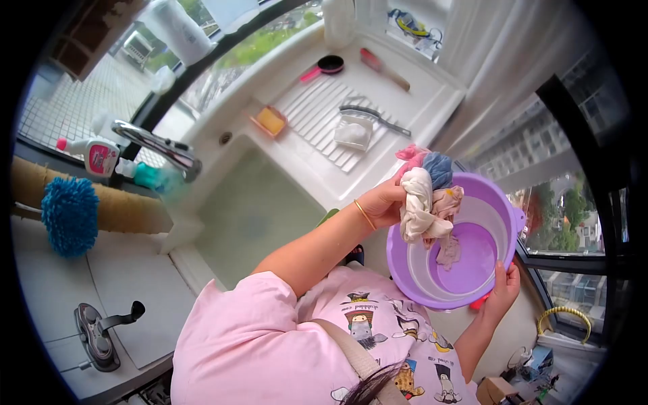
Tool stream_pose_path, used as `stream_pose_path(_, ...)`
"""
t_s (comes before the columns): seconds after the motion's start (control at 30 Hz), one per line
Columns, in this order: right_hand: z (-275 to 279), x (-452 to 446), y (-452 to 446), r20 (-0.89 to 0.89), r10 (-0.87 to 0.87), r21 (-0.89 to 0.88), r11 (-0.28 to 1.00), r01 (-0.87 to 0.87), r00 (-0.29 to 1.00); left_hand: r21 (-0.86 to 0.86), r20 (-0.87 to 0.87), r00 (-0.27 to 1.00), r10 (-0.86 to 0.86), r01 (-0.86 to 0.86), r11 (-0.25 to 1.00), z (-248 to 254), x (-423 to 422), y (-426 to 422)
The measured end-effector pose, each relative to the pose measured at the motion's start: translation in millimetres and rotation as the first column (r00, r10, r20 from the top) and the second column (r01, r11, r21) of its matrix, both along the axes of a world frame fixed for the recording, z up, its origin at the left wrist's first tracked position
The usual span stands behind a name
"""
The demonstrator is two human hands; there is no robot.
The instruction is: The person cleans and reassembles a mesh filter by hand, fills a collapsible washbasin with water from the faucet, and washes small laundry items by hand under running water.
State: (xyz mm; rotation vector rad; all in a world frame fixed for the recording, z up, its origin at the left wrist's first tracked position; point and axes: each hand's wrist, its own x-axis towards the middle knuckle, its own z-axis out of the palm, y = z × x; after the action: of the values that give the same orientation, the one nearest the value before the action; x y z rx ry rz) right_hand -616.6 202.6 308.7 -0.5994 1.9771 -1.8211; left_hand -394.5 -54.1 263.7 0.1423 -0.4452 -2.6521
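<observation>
My left hand [386,201], with a gold bracelet at the wrist, is closed around a bundle of damp-looking cloths. In it are a twisted cream cloth [417,199], a blue cloth [439,169], a pink cloth [413,156] and a pale printed cloth [447,202] whose end hangs down inside the basin. The purple and white plastic basin [498,226] is tilted toward me, below the bundle. My right hand [503,290] grips its near right rim. To the left is a white laundry sink [312,183] holding cloudy water [250,209].
A ridged washboard [312,101] carries a yellow soap bar [271,121], a soap dish [353,133] and a black-headed brush [331,64]. Near it lies a wooden-handled brush [385,69]. A chrome faucet [158,145], bottles [101,156] and a blue fluffy ball [70,216] stand left.
</observation>
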Motion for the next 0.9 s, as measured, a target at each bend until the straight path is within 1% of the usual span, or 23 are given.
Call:
stream_pose_path(0.07, -2, -6, 4, 0.031, -0.023, 0.015, 1.0, 0.023, 0.999, -0.019, 0.013, 0.998, 0.068, -0.067, 0.998, -8, 20, -9)
stream_pose_path(0.13, -5, -12, 6, 0.019, -0.031, 0.023, 0.999, 0.03, 0.999, -0.056, 0.026, 0.99, 0.137, -0.136, 0.989, -12, 38, -16)
stream_pose_path(0.2, -6, -18, 11, 0.003, -0.054, 0.037, 0.998, 0.054, 0.999, 0.017, 0.034, 0.989, 0.144, -0.145, 0.989, -12, 64, -28)
stream_pose_path(0.23, -7, -21, 11, -0.005, -0.082, 0.047, 0.996, 0.082, 0.997, 0.099, 0.037, 0.986, 0.164, -0.167, 0.981, 0, 75, -35)
stream_pose_path(0.3, -11, -27, 15, -0.01, -0.12, 0.061, 0.991, 0.121, 0.993, -0.017, 0.094, 0.961, 0.258, -0.258, 0.966, 0, 94, -54)
stream_pose_path(0.33, -13, -31, 16, -0.005, -0.12, 0.047, 0.992, 0.12, 0.993, -0.128, 0.101, 0.955, 0.278, -0.265, 0.956, 12, 103, -61)
stream_pose_path(0.37, -16, -34, 17, -0.001, -0.119, 0.032, 0.992, 0.119, 0.993, -0.165, 0.142, 0.926, 0.35, -0.326, 0.931, 6, 112, -71)
stream_pose_path(0.47, -20, -38, 18, 0.022, -0.129, 0.022, 0.992, 0.128, 0.991, -0.209, 0.112, 0.942, 0.316, -0.289, 0.934, 5, 133, -86)
stream_pose_path(0.53, -20, -36, 14, 0.039, -0.142, 0.031, 0.989, 0.141, 0.989, -0.15, 0.237, 0.914, 0.329, -0.3, 0.942, -11, 136, -87)
stream_pose_path(0.57, -20, -35, 13, 0.054, -0.151, 0.04, 0.988, 0.149, 0.987, -0.151, 0.239, 0.915, 0.325, -0.296, 0.943, -24, 133, -87)
stream_pose_path(0.6, -23, -37, 13, 0.056, -0.155, 0.04, 0.987, 0.153, 0.986, -0.215, 0.27, 0.914, 0.303, -0.249, 0.944, -39, 126, -86)
stream_pose_path(0.63, -28, -39, 13, 0.058, -0.13, 0.029, 0.991, 0.128, 0.99, -0.276, 0.302, 0.911, 0.281, -0.199, 0.94, -37, 115, -82)
stream_pose_path(0.67, -30, -41, 14, 0.057, -0.105, 0.016, 0.994, 0.104, 0.993, -0.29, 0.387, 0.887, 0.251, -0.142, 0.947, -35, 105, -80)
stream_pose_path(0.7, -28, -39, 11, 0.057, -0.113, 0.018, 0.994, 0.112, 0.992, -0.36, 0.456, 0.856, 0.245, -0.075, 0.93, -38, 93, -82)
stream_pose_path(0.73, -23, -34, 5, 0.061, -0.126, 0.025, 0.992, 0.125, 0.99, -0.451, 0.526, 0.805, 0.274, -0.009, 0.892, -41, 80, -87)
stream_pose_path(0.77, -19, -31, 2, 0.063, -0.139, 0.034, 0.99, 0.137, 0.988, -0.53, 0.586, 0.749, 0.309, 0.065, 0.845, -43, 69, -96)
stream_pose_path(0.83, -17, -31, 2, 0.077, -0.156, 0.049, 0.987, 0.152, 0.985, -0.671, 0.68, 0.605, 0.416, 0.283, 0.685, -44, 50, -119)
stream_pose_path(0.9, -14, -31, 2, 0.092, -0.171, 0.067, 0.984, 0.166, 0.981, -0.747, 0.664, 0.531, 0.527, 0.439, 0.498, -38, 35, -139)
